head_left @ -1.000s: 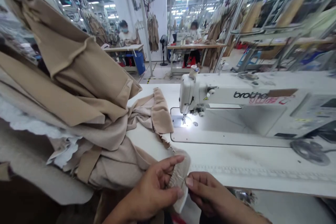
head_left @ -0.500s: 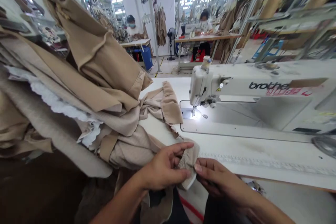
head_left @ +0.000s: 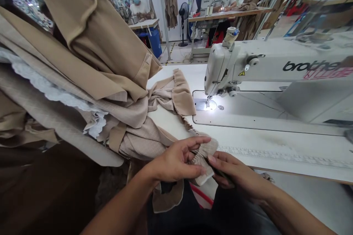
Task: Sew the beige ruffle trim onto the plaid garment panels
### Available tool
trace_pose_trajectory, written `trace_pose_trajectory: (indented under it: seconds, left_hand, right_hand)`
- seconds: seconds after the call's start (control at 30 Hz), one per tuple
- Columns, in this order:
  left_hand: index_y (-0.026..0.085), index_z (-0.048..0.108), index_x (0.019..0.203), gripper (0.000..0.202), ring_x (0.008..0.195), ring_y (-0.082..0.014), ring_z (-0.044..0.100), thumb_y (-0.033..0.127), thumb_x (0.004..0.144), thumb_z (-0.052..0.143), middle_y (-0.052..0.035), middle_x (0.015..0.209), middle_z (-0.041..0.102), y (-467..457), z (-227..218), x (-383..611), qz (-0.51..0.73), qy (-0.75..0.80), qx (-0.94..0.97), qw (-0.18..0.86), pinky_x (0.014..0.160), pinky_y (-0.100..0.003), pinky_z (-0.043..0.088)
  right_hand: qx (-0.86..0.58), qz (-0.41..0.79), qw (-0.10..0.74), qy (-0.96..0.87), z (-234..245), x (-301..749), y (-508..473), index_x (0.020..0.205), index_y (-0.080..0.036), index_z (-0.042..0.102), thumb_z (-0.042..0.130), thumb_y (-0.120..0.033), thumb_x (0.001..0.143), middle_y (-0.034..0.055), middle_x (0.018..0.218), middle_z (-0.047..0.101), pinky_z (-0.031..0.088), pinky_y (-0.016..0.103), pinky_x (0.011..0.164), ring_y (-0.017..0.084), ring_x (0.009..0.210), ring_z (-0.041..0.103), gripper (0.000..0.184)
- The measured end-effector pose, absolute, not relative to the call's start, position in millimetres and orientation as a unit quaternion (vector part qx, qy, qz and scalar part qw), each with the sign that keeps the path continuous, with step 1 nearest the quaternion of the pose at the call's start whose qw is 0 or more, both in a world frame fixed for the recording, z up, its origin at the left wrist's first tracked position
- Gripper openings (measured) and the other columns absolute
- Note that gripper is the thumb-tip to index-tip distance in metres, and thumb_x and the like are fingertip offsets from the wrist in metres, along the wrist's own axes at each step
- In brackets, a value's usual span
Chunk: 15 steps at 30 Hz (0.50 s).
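Observation:
Between my hands is the gathered end of a beige fabric piece [head_left: 204, 158], held over the table's front edge. My left hand [head_left: 175, 159] grips it from the left, thumb below and fingers above. From the right, my right hand [head_left: 230, 169] pinches its edge between thumb and fingers; some of those fingers are hidden. A tan ruffled strip [head_left: 183, 93] runs from this piece up the table toward the garment pile. The white sewing machine [head_left: 248, 60] stands behind my hands, its lit needle area [head_left: 209, 103] apart from the cloth.
A heap of tan and beige garments [head_left: 104, 51] with white lace trim [head_left: 52, 88] fills the left side. A measuring scale [head_left: 275, 157] runs along the table's front. Two people sit at other tables behind, near a black standing fan [head_left: 183, 20].
The camera view has shifted, so the machine appears larger and farther right, and the table sits higher in view. Both hands keep their hold on the fabric piece.

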<state>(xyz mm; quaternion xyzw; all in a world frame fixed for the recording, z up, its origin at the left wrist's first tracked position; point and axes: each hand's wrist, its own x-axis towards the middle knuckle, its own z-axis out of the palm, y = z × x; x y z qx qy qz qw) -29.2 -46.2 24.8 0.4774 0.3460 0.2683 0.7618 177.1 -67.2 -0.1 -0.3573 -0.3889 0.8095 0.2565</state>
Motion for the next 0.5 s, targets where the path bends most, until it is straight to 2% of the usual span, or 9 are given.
trace_pose_trajectory:
  seconds: [0.1, 0.23, 0.3, 0.37, 0.4, 0.43, 0.5]
  left_hand:
    - [0.024, 0.058, 0.144, 0.076, 0.080, -0.0093, 0.065, 0.010, 0.073, 0.082, -0.0107, 0.135, 0.062, -43.1, 19.9, -26.8, 0.255, 0.334, 0.478, 0.771, 0.067, -0.020, 0.049]
    - [0.024, 0.052, 0.149, 0.083, 0.093, -0.0156, 0.068, 0.012, 0.073, 0.081, -0.0124, 0.139, 0.059, -47.3, 10.1, -29.1, 0.240, 0.326, 0.479, 0.779, 0.076, -0.025, 0.051]
    - [0.028, 0.044, 0.154, 0.093, 0.094, -0.0173, 0.068, 0.016, 0.070, 0.083, -0.0102, 0.133, 0.062, -56.8, 13.2, -41.2, 0.191, 0.347, 0.513, 0.762, 0.078, -0.028, 0.053]
    - [0.031, 0.039, 0.157, 0.110, 0.093, -0.0200, 0.067, 0.021, 0.061, 0.091, -0.0062, 0.119, 0.068, -67.9, 26.2, -60.6, 0.109, 0.394, 0.594, 0.693, 0.083, -0.032, 0.054]
    - [0.032, 0.042, 0.156, 0.113, 0.094, -0.0218, 0.067, 0.024, 0.056, 0.095, -0.0045, 0.112, 0.070, -71.7, 35.5, -70.7, 0.077, 0.426, 0.629, 0.646, 0.086, -0.035, 0.053]
    - [0.032, 0.048, 0.152, 0.109, 0.095, -0.0231, 0.067, 0.029, 0.055, 0.097, -0.0034, 0.108, 0.070, -72.9, 45.4, -79.2, 0.065, 0.461, 0.649, 0.602, 0.088, -0.036, 0.053]
    - [0.028, 0.063, 0.137, 0.077, 0.092, -0.0224, 0.067, 0.044, 0.066, 0.091, -0.0034, 0.104, 0.070, -63.9, 61.5, -86.3, 0.129, 0.539, 0.647, 0.524, 0.087, -0.036, 0.053]
  right_hand:
    - [-0.352, 0.810, 0.246, -0.400, -1.4, 172.7, -62.6, 0.071, -0.019, 0.052, 0.071, -0.068, 0.084, -0.0088, 0.050, 0.039, 0.016, 0.024, 0.045, 0.005, 0.046, 0.024, 0.054]
    - [-0.325, 0.816, 0.232, -0.419, -3.8, 171.0, -62.0, 0.059, -0.020, 0.045, 0.068, -0.068, 0.087, -0.0106, 0.044, 0.030, 0.010, 0.025, 0.043, 0.004, 0.042, 0.017, 0.060]
    - [-0.306, 0.821, 0.205, -0.437, -3.3, 178.4, -66.3, 0.060, -0.019, 0.049, 0.070, -0.068, 0.084, -0.0091, 0.046, 0.036, 0.014, 0.025, 0.045, 0.005, 0.043, 0.022, 0.059]
    - [-0.302, 0.814, 0.161, -0.470, -0.6, 193.1, -72.0, 0.071, -0.017, 0.059, 0.074, -0.066, 0.082, -0.0048, 0.058, 0.048, 0.023, 0.024, 0.051, 0.007, 0.052, 0.033, 0.053]
    - [-0.310, 0.804, 0.143, -0.486, 1.6, 201.9, -74.3, 0.079, -0.016, 0.063, 0.074, -0.066, 0.083, -0.0024, 0.067, 0.054, 0.028, 0.024, 0.056, 0.009, 0.059, 0.039, 0.051]
    - [-0.325, 0.790, 0.136, -0.502, 4.2, 210.3, -75.7, 0.089, -0.017, 0.067, 0.072, -0.067, 0.084, -0.0004, 0.076, 0.057, 0.033, 0.025, 0.062, 0.012, 0.066, 0.044, 0.050]
    - [-0.368, 0.746, 0.159, -0.531, 10.3, 221.5, -74.7, 0.108, -0.023, 0.068, 0.068, -0.070, 0.085, 0.0025, 0.091, 0.062, 0.040, 0.030, 0.074, 0.018, 0.081, 0.051, 0.052]
